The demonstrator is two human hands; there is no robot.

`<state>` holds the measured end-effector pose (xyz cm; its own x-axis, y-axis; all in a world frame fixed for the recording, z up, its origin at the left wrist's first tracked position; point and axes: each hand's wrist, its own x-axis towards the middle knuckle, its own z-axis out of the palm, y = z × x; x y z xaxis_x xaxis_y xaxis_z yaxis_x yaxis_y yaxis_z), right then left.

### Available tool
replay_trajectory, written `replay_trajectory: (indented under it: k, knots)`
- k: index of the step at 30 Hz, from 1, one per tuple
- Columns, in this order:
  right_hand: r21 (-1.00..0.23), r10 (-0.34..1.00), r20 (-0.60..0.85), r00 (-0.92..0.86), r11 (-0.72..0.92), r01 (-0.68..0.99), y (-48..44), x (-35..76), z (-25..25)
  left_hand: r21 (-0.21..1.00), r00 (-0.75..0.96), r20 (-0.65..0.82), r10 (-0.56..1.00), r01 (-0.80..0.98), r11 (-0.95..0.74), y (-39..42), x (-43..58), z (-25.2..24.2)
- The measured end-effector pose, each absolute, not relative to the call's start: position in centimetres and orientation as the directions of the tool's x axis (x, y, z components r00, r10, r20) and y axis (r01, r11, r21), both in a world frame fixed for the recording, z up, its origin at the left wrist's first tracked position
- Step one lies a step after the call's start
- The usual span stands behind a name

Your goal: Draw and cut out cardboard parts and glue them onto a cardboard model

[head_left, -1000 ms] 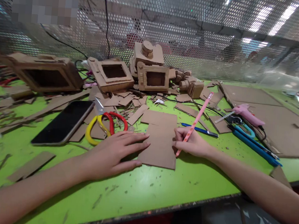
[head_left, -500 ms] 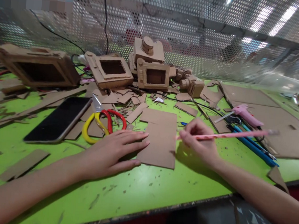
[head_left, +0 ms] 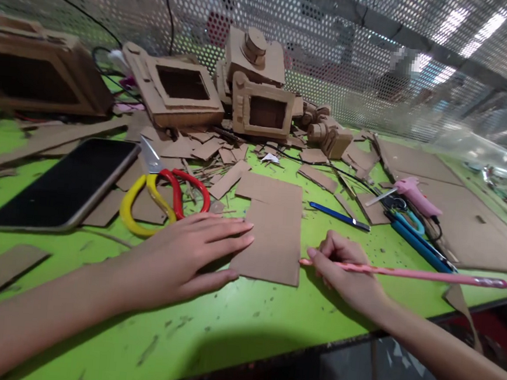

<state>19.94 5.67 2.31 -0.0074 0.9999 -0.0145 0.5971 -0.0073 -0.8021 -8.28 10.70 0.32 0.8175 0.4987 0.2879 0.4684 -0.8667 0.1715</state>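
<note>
On the table (head_left: 164,323), mid-frame cardboard (head_left: 274,232) needed the spread left hand (head_left: 199,256) steady while the right hand (head_left: 354,284) pinched a pencil (head_left: 431,276).

Matt brown cardboard piece (head_left: 274,232) lies on a smooth, glossy green bench (head_left: 208,318) at center frame, near metal-bladed scissors (head_left: 151,161) with smooth plastic handles (head_left: 177,197); at left, a glossy black phone (head_left: 65,184); perforated metal sheeting (head_left: 334,61) spans the top.

Brown cardboard (head_left: 274,235) lies flat, pink pencil (head_left: 426,275) sideways at its edge.
</note>
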Motion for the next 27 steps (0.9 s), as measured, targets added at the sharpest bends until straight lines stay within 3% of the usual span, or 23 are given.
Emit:
replay_trajectory:
  k: [9, 27]
  knots:
    - [-0.732, 0.995, 0.054, -0.083, 0.096, 0.675, 5.1, 20.3, 2.5, 0.230, 0.795, 0.303, 0.525, 0.474, -0.850, 10.7, -8.4, -0.1]
    - [-0.691, 0.971, 0.095, -0.221, 0.224, 0.687, 4.5, 20.1, 2.5, 0.230, 0.795, 0.313, 0.519, 0.467, -0.854, 10.6, -8.4, 0.0]
